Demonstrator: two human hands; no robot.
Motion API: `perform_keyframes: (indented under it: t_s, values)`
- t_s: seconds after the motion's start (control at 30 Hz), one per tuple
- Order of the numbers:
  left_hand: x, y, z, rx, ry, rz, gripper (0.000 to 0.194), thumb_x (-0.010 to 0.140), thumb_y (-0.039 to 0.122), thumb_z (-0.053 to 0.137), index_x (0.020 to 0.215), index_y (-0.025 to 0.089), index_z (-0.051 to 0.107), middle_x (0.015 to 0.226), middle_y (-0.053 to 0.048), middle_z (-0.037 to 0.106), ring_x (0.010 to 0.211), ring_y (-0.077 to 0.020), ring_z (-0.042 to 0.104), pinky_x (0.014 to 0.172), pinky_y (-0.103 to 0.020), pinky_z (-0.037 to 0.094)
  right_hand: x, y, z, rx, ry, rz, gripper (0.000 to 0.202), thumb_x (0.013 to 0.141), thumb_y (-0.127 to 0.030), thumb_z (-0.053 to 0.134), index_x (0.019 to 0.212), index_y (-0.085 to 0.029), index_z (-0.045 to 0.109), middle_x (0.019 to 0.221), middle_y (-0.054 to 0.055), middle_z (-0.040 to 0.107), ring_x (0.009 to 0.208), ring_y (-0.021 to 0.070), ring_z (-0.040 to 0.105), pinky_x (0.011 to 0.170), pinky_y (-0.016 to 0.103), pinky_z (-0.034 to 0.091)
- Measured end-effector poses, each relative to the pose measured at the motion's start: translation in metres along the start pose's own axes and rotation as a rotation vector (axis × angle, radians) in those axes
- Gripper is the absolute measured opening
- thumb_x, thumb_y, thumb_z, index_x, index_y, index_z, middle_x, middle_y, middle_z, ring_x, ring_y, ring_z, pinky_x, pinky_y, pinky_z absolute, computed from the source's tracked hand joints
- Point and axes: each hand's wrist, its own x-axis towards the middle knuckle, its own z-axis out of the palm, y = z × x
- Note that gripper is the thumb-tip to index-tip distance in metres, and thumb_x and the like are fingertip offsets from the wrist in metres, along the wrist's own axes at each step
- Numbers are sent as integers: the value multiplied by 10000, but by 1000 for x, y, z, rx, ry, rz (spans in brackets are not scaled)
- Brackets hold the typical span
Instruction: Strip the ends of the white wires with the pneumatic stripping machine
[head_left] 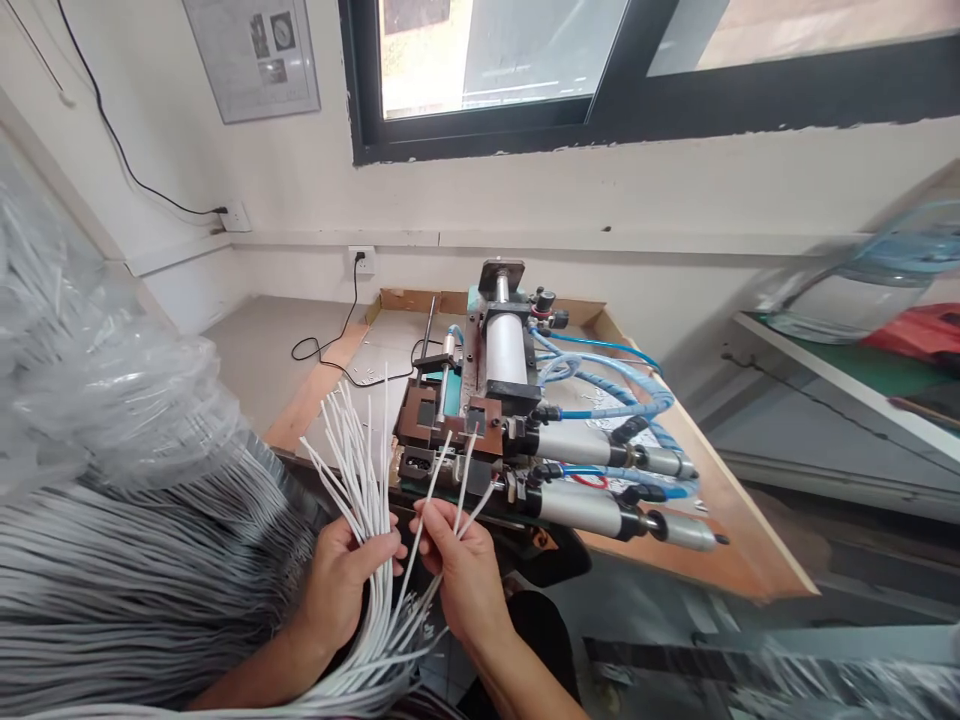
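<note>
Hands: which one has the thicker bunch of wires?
The left hand: it grips a thick white bunch, fanned out at the tips, while the right hand holds only a few wires.

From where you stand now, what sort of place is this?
Probably a wire workshop: a brown-and-silver metal machine with blue hoses, a mass of long grey cables, and thin white wires in the left hand.
</note>
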Motion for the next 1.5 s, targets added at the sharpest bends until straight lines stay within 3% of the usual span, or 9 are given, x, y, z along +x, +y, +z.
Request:
perform_keyframes:
  t_s: [0.13,0.43,0.57,0.7,0.9,1.0,1.17,1.3,1.5]
  values:
    - [2,2,2,-30,27,-26,202,608,209,681,787,121,654,567,-17,635,522,-141,578,511,-255,475,5,0,-2,75,98,35,295,586,-410,717,694,-142,655,535,-30,500,436,48,347,404,170,217]
    - [7,4,4,31,20,9,117,584,182,709,669,140,642,563,3,640,499,-130,578,515,-233,458,12,-9,2,198,118,157,250,559,-342,735,657,-128,649,517,-35,479,426,46,319,400,168,223]
    - [7,2,5,-4,-31,26,126,578,153,703,699,145,670,628,-4,666,550,-129,574,578,-244,462,11,-4,1,261,-1,190,249,609,-362,711,685,-130,658,503,-44,460,444,57,348,438,186,295]
    - [5,2,6,3,-143,50,103,635,152,650,730,127,680,612,-24,662,562,-149,558,600,-277,449,3,-1,0,126,-195,181,260,618,-344,719,720,-109,678,532,-20,499,471,60,365,466,193,308]
    - [0,1,5,66,-174,53,19,624,127,649,642,123,649,596,-8,634,574,-135,536,596,-249,422,5,-14,3,97,-50,51,279,604,-401,710,717,-151,662,546,-30,505,422,49,340,400,179,239]
    - [-3,-2,2,53,-106,-19,48,605,147,670,629,134,631,558,7,612,538,-124,532,553,-237,417,7,-17,0,74,-13,2,299,624,-434,685,702,-147,653,554,-21,514,402,42,309,375,176,176]
    - [-2,-4,-1,-26,52,-82,110,583,177,698,652,144,620,553,14,607,534,-131,562,541,-251,449,-10,-1,-18,-115,-71,68,323,665,-444,654,623,-123,655,454,-29,466,374,37,268,385,193,155]
    - [0,-2,0,-59,53,-82,127,559,175,714,629,139,614,536,15,605,514,-125,566,520,-238,448,-20,6,-28,-154,-102,113,334,659,-449,657,614,-118,670,438,-18,482,371,42,281,397,202,151]
    - [-5,2,2,-66,45,-73,108,579,154,700,639,138,612,542,15,610,518,-122,564,518,-234,449,-15,-5,-20,-86,-99,158,325,642,-437,665,572,-120,648,403,-41,427,344,32,237,379,205,111]
